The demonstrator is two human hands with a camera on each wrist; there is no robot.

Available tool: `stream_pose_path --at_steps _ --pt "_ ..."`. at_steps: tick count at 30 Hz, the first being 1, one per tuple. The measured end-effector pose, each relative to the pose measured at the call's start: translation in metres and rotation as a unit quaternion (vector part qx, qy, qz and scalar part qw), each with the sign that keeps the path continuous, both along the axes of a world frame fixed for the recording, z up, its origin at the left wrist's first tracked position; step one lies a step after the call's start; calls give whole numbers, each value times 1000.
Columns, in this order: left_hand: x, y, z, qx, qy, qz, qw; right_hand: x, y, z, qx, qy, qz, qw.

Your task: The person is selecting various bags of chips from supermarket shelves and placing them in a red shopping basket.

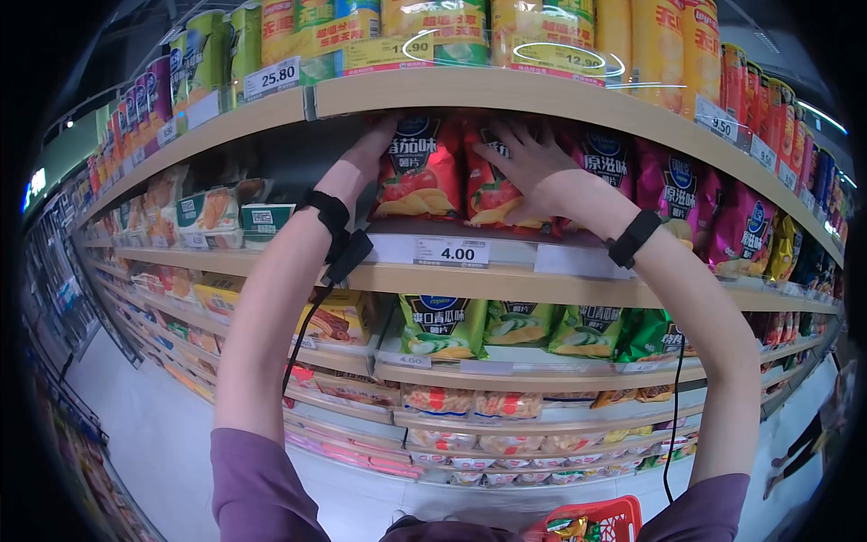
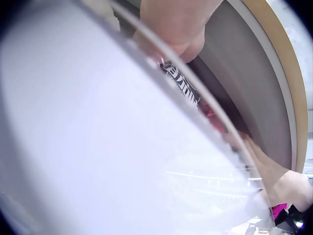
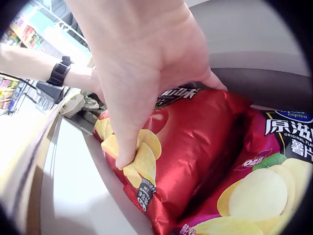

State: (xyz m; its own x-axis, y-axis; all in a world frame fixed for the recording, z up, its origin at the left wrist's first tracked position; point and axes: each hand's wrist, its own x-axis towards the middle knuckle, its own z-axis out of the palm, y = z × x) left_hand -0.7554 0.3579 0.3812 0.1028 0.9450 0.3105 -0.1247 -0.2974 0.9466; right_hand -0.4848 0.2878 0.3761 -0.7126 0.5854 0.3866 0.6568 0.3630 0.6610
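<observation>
Reaching under the upper shelf board with pale wood front [image 1: 542, 95], both bare hands are at two shiny red plastic bags of chips with black labels, standing side by side. The right hand [image 1: 539, 172] is spread wide over the right red bag [image 1: 486, 194], so this bag lies directly beneath its palm. In the right wrist view, the thumb presses on the printed chips at the front, while the other fingers reach across the upper part; they do not close around it. The left hand [image 1: 366, 154] is just beside the left red bag [image 1: 418, 176], at its upper left edge; its fingers are mostly hidden, so I cannot tell how far they bend or whether they hold it. Magenta bags of chips [image 1: 677, 194] stand to the right of the right red bag. Below the left red bag, a white price label [image 1: 452, 252] reads 4.00.
</observation>
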Motion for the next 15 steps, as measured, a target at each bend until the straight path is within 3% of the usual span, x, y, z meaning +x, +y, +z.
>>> stream_pose_path --at_steps 1,7,12,15 --pt "-1 6 -4 4 3 -8 1000 0 0 -2 12 -2 -3 1000" --pt "13 -30 0 22 158 144 977 -3 -2 -1 15 -13 -35 999" --pt "-2 -13 -4 17 250 234 939 6 -1 2 -17 36 37 999" --pt "-14 2 -4 -22 245 210 946 12 1 7 -11 25 49 998"
